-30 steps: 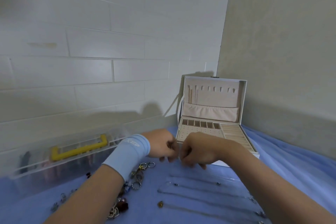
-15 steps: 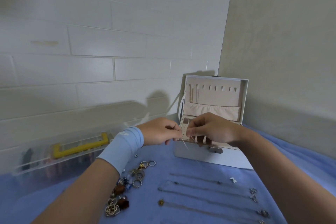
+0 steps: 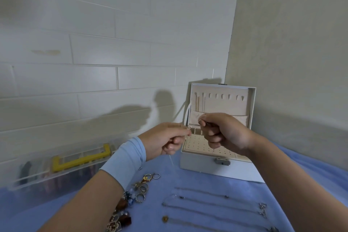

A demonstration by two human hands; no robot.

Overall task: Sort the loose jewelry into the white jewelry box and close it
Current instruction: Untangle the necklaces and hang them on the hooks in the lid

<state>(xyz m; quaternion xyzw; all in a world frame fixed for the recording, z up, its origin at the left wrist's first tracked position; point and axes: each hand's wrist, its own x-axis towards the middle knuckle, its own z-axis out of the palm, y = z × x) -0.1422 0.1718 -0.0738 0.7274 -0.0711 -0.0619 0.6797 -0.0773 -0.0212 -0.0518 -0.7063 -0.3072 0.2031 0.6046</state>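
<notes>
CHANGE: both hands were low over the desk [image 3: 293,177] 1 s ago. They're now raised level w/ the open lid of the white jewelry box [image 3: 199,165], far right. The left hand [image 3: 165,140] & right hand [image 3: 224,133] are curled, each pinching one thin chain [image 3: 171,162] btwn thumb & finger. The hands are slightly apart, and the slack end hangs from the left one toward the cloth.
READS AS: chain taken from the loose lot, prob. headed for a lid hook. Sorting is early; box not yet shut.

ITEMS, lg to sm:
1. Desk cover: blue cloth, soft, matte.
2. organizer case [image 3: 37,175], left by the wall: clear plastic, long, yellow handle.
3. Jewelry box: smooth white shell, beige velvety lining, perforated earring panel, metal latch [image 3: 222,161], lid hook row w/ 2 chains hung at its left.
4. necklaces [image 3: 216,203], near right: fine metal, laid in rows.
5. rings & charms pile [image 3: 139,190], near centre: gold/silver hoops, blue & brown stones.
</notes>
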